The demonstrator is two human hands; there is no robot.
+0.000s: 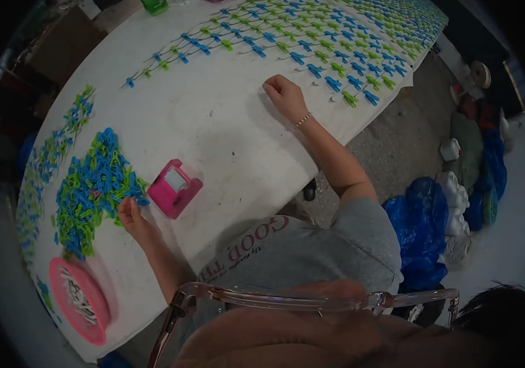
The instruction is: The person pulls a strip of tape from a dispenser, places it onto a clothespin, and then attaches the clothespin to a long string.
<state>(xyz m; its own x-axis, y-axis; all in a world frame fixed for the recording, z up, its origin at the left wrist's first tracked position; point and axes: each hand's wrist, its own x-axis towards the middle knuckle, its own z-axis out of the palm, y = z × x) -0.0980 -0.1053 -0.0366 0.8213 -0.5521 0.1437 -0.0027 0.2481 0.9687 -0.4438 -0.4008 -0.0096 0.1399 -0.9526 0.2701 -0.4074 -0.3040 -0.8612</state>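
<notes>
At the edge of a pile of blue and green plastic clips (pixel 100 178), my left hand (pixel 135 222) has its fingers curled, with a blue clip (pixel 142 200) at the fingertips. My right hand (pixel 284 97) is closed above the white tabletop (pixel 213 129); anything inside its fingers is hidden. Beyond it lie long rows of blue and green clips (pixel 334 84) with thin pale pieces attached. Between my hands stands a pink holder (pixel 173 195) with a pale block in it, nearer my left hand.
A pink basin (pixel 100 306) with pale thin pieces stands at the lower left. More clips (pixel 40 168) lie along the left edge. A green container (pixel 154 6) is at the far edge. Blue bags (pixel 418 227) and white containers (pixel 450 149) sit on the floor at right.
</notes>
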